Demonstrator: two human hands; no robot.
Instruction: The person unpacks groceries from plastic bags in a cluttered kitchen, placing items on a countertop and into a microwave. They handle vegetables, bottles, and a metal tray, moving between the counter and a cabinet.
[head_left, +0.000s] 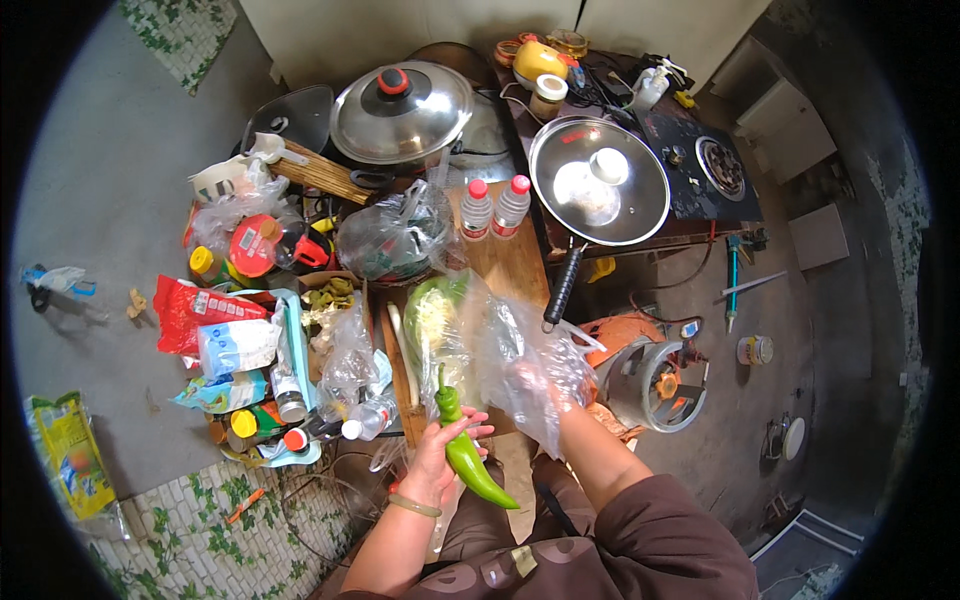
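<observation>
My left hand (429, 463), with a bangle at its wrist, holds a long green pepper (471, 469) by the thumb. The pepper's stem points up and away from me, its tip toward my lap. A clear plastic bag (506, 337) covers my right hand (534, 379), which reaches inside it. The film blurs the fingers, so what they touch is hidden. Left of the bag lies a cabbage (433, 315), partly under clear plastic. A white stalk (403, 352), perhaps a scallion, is beside it on the wooden board (487, 266).
Two small bottles with red caps (476, 210) stand on the board's far end. To the right, a lidded frying pan (600, 184) points its black handle (564, 289) toward me. A gas cylinder (637, 386) stands below. Seasoning bottles and packets (240, 349) crowd the left side.
</observation>
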